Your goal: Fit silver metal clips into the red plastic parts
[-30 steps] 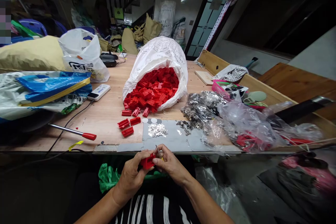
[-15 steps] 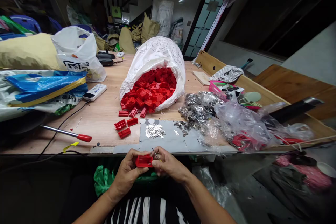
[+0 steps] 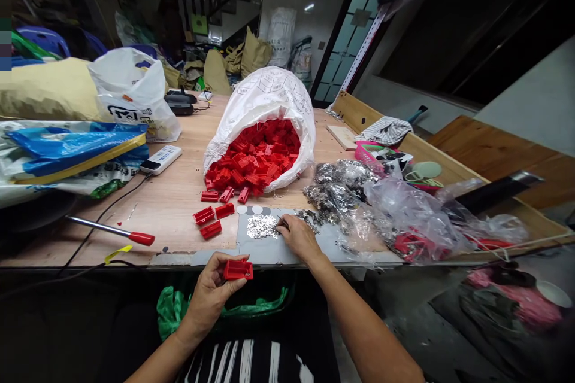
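Observation:
My left hand [image 3: 209, 291] grips a red plastic housing [image 3: 238, 270] below the table's front edge. Its open hollow faces up, and small metal bits show inside at the right end. My right hand [image 3: 300, 235] reaches over the grey mat, fingers pinched on thin metal tweezers [image 3: 281, 224] that are mostly hidden by the fingers. Their tip is at the right side of a pile of small silver metal pieces [image 3: 262, 227]. Just right of that hand lies a darker heap of metal pieces [image 3: 309, 217]. Several loose red housings [image 3: 211, 229] lie left of the mat.
A white sack [image 3: 274, 87] on its side spills red housings [image 3: 260, 155]. Plastic bags of metal parts [image 3: 332, 191] crowd the right. A red-handled rod [image 3: 141, 238], a cable and a white power bank [image 3: 160, 159] lie left. A green bag-lined bin [image 3: 256, 309] stands below the edge.
My right hand has moved from the red housing up and forward to the silver pile, carrying the tweezers. My left hand still holds the housing, slightly further left.

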Tool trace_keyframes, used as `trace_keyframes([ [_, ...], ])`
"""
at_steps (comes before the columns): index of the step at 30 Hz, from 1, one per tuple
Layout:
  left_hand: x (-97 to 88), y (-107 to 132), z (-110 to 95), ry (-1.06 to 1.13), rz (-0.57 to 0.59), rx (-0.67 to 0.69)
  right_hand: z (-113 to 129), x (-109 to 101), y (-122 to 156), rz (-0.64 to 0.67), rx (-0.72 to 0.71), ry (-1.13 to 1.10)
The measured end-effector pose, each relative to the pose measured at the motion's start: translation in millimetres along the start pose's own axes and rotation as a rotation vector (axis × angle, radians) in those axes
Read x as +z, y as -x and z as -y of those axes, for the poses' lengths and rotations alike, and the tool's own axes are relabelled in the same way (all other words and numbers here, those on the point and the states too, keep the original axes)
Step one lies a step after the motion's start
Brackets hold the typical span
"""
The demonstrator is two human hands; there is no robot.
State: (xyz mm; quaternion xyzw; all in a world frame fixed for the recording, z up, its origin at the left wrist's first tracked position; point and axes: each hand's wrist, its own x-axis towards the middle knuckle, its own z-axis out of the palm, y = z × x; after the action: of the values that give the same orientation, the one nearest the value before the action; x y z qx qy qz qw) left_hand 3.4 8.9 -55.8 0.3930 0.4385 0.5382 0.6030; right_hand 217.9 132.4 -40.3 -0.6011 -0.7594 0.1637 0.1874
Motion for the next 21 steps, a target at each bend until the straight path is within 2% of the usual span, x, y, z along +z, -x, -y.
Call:
trace_keyframes([
  [8,2.9,-2,-6,0.029,-0.027,-0.008,-6,-8,3,0.016,-0.003,-0.038],
  [21,3.4,-5,-1,0.046,-0.019,-0.033,-7,-9,11,0.006,-0.05,-0.132],
])
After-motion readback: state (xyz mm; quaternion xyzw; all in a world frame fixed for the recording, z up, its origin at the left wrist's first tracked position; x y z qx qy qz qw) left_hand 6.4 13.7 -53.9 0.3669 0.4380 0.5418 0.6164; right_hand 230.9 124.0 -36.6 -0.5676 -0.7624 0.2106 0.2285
